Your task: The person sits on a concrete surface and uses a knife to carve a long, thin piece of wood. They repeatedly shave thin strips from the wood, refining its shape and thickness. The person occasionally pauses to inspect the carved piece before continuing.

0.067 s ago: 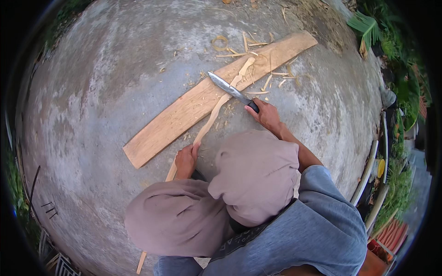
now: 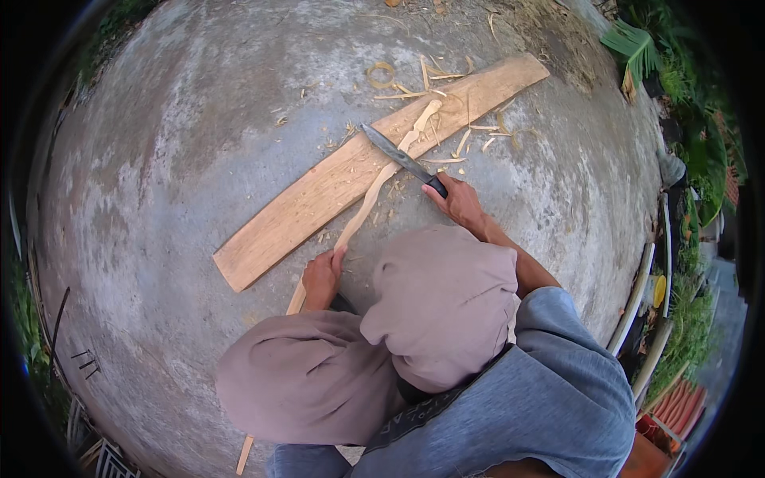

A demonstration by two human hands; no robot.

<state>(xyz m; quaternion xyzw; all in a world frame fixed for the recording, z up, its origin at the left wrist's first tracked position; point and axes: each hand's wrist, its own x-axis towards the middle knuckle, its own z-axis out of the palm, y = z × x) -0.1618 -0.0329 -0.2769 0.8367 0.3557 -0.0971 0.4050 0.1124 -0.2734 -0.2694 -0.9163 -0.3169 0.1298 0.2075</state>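
My right hand point(image 2: 462, 204) is closed round the black handle of a large knife point(image 2: 394, 152). Its blade lies across a carved, curving wooden stick point(image 2: 366, 205), pointing up to the left. My left hand point(image 2: 321, 277) grips that stick lower down, near my knees. From there the stick's far, notched end rests on a long wooden plank point(image 2: 295, 215), while its near end passes beneath my leg and shows again at the bottom. Whether the blade's edge bites into the wood is too small to tell.
Curled wood shavings point(image 2: 381, 76) and chips lie on and round the plank on the rough concrete ground point(image 2: 151, 199). My bent knees point(image 2: 446, 303) are close below the hands. Green plants point(image 2: 677, 72) and pale pipes point(image 2: 633, 299) line the right side.
The knife blade has rolled slightly and looks darker, with its handle and my right hand shifted a touch. My left hand and the stick stay in place.
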